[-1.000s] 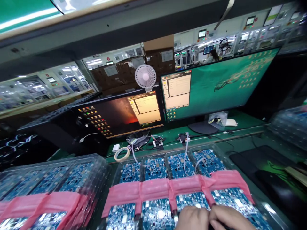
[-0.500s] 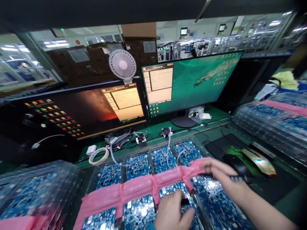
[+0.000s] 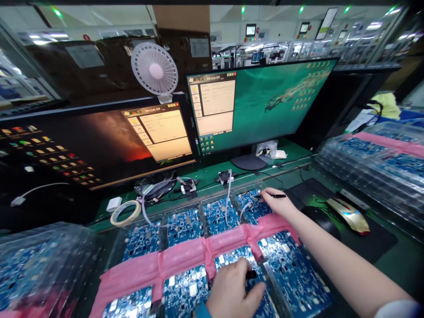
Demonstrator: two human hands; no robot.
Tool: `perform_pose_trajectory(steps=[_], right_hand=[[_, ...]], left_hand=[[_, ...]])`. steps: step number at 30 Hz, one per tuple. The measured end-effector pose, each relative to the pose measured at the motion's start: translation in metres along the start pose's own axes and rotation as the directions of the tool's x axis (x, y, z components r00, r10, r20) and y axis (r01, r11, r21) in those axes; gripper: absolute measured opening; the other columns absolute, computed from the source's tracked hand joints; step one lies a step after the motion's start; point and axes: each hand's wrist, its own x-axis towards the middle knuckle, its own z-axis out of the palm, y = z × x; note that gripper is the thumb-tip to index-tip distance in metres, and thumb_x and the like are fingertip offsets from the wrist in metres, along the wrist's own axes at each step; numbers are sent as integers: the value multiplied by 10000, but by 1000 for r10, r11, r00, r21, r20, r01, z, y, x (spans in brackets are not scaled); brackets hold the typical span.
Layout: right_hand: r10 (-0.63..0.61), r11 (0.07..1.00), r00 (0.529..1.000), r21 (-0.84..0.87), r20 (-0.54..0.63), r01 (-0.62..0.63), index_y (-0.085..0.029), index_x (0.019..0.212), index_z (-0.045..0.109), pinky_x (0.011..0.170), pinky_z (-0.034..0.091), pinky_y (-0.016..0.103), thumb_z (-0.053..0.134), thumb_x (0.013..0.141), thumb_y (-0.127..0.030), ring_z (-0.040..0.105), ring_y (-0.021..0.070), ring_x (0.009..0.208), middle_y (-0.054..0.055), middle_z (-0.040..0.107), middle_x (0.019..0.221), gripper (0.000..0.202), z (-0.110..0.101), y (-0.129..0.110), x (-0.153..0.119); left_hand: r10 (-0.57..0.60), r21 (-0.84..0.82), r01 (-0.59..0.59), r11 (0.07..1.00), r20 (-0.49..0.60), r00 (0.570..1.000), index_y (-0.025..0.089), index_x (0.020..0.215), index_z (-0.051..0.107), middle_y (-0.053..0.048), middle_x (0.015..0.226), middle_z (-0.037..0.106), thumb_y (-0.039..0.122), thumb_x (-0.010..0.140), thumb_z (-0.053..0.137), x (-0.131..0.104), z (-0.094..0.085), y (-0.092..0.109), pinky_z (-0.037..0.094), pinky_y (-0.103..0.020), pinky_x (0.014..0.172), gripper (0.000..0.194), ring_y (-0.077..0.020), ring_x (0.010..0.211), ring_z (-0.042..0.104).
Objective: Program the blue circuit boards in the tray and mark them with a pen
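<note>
My right hand (image 3: pixel 276 201) is closed round a slim black pen (image 3: pixel 280 196). The pen's tip points left, over the far-right blue circuit board (image 3: pixel 253 205); whether it touches cannot be told. At the lower middle, my left hand (image 3: pixel 233 287) rests above another circuit board (image 3: pixel 228 257) and pinches a small black cap-like piece (image 3: pixel 251 274). Several more boards sit in two rows in a clear plastic tray, with pink foam strips (image 3: pixel 182 251) running between them. White cables (image 3: pixel 228 198) reach onto the back-row boards.
Two monitors (image 3: pixel 265 106) stand behind the tray, a small fan (image 3: pixel 155 70) on the left one. Stacked trays of boards (image 3: pixel 43 260) lie at left, others (image 3: pixel 374 163) at right. A tape roll (image 3: pixel 125 213) lies behind the tray; a gold mouse (image 3: pixel 347 215) is at right.
My right hand has moved from the pink foam strip away from me to the far-right board, with the pen in it. My left hand stays at nearly the same place. The view has shifted slightly.
</note>
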Motion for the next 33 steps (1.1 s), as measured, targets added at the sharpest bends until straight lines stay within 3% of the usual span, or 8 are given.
perform_pose_trajectory(steps=[10,15,18,21,23,27,30,33], right_hand=[[5,997,1000,76,-17,-4,-205,612,615,566,382,240,498,661,-337,537,166,622,-3,600,596,183,2,-5,1],[33,973,994,229,-100,-9,-181,785,616,510,386,243,448,712,-383,513,158,573,24,618,668,273,-7,-13,-2],[39,945,984,328,-174,20,-170,873,570,474,371,227,395,760,-421,485,138,542,34,594,667,327,-17,-31,-12],[-33,870,981,478,-191,122,-180,855,534,439,346,213,352,786,-439,448,119,494,2,517,572,324,-14,-68,-33],[-108,853,986,498,-127,157,-187,779,535,424,330,209,376,778,-426,433,113,474,-17,468,527,287,1,-98,-49],[-246,938,950,296,193,183,-201,691,556,473,358,209,458,730,-357,490,122,548,-22,527,579,189,56,-146,-70],[-274,942,913,278,302,190,-205,719,574,550,396,220,493,688,-331,530,133,614,-22,581,653,153,104,-157,-67],[-225,958,924,241,309,153,-198,698,576,542,397,224,468,688,-321,533,132,587,-19,589,637,164,140,-152,-56]], left_hand=[[-9,5,9,1000,26,1000,177,774,423,-4,697,512,376,725,452,0,-1,2,286,-247,548,207,-155,636,456],[0,13,0,1000,-6,1000,182,774,427,-5,723,523,381,719,458,-1,0,1,287,-240,530,209,-154,644,462],[24,28,-23,999,-35,999,185,765,429,4,710,529,372,723,456,-2,0,2,302,-239,520,194,-148,619,466],[62,72,-57,996,-66,996,187,768,439,3,715,540,386,736,444,-4,2,2,337,-243,520,202,-151,610,482],[105,110,-98,989,-61,993,183,770,453,-5,716,551,410,743,432,-4,3,3,369,-253,537,230,-162,625,506],[194,151,-191,970,-10,981,165,774,501,-33,717,579,400,760,408,-5,3,3,418,-269,577,253,-185,657,549],[275,117,-271,956,-23,961,161,897,522,-50,829,604,357,764,416,-7,4,2,438,-270,642,260,-184,719,566],[339,106,-333,937,-48,940,171,985,515,-56,918,605,336,752,438,-8,9,0,441,-285,710,296,-194,792,566]])
